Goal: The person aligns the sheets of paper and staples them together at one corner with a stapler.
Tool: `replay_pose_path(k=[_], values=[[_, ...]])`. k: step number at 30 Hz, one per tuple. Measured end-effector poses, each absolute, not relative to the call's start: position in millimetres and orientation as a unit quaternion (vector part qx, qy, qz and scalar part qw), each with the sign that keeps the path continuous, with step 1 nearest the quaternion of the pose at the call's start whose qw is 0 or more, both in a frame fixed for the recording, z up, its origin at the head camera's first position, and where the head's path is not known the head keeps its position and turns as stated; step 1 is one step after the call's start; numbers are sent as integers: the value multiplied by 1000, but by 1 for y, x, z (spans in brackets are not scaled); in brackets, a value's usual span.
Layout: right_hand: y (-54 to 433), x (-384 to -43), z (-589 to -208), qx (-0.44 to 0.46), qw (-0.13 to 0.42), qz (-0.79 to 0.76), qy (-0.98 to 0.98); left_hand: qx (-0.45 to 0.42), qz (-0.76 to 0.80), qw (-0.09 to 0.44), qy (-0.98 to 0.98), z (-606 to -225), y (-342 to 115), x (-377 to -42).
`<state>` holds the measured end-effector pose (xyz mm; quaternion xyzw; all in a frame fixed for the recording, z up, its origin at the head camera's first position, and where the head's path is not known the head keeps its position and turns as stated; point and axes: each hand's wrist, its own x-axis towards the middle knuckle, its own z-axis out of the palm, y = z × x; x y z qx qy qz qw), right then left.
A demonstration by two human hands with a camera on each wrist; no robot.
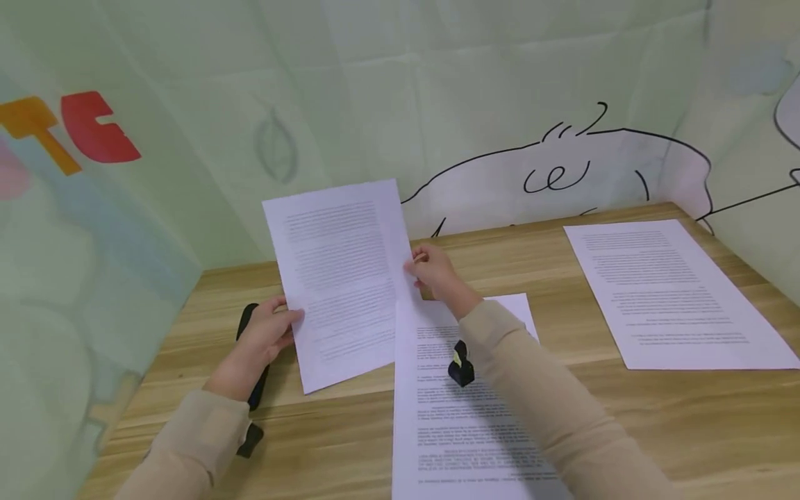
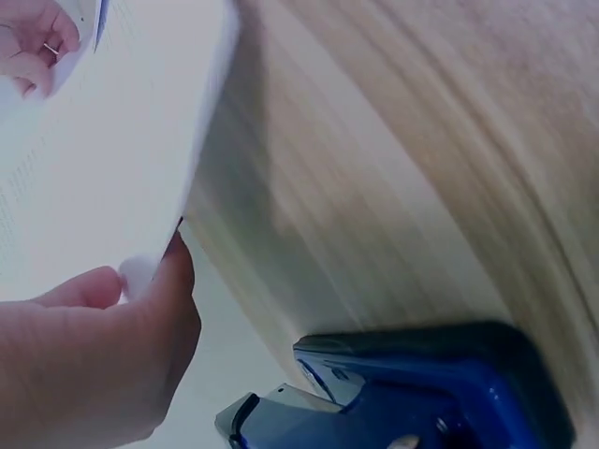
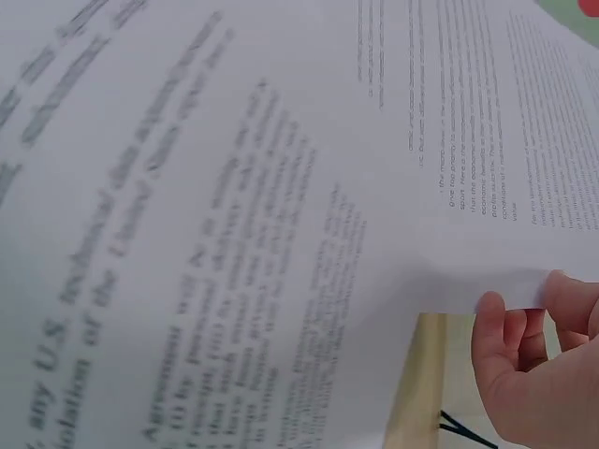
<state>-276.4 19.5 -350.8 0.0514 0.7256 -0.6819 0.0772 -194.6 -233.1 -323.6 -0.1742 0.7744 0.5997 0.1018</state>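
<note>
A printed sheet of paper (image 1: pixel 337 278) is held up, tilted, above the wooden table. My left hand (image 1: pixel 269 330) pinches its left edge between thumb and fingers, as the left wrist view also shows. My right hand (image 1: pixel 434 272) pinches the opposite edge higher up; in the right wrist view that hand (image 3: pixel 543 365) grips the paper's margin. Below my right forearm lies a second printed sheet (image 1: pixel 459 423), partly covered by the sleeve. A dark stapler (image 2: pixel 430 383) rests on the table beside my left hand, mostly hidden behind it in the head view (image 1: pixel 246 319).
Another printed sheet (image 1: pixel 675 298) lies flat at the table's right side. The wooden table (image 1: pixel 337 444) meets a pale green printed cloth (image 1: pixel 206 139) along its back edge.
</note>
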Motion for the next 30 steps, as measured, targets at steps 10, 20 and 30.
replay_pose_path(k=[10,20,30], values=[[22,-279,-323,8,65,-730,680,-139,559,24,817,-314,-234,-201],[29,-283,-296,-22,37,-737,675,-84,569,-94,813,-286,-234,-203],[48,-288,-263,-50,34,-787,614,-66,595,-159,785,-254,-217,-208]])
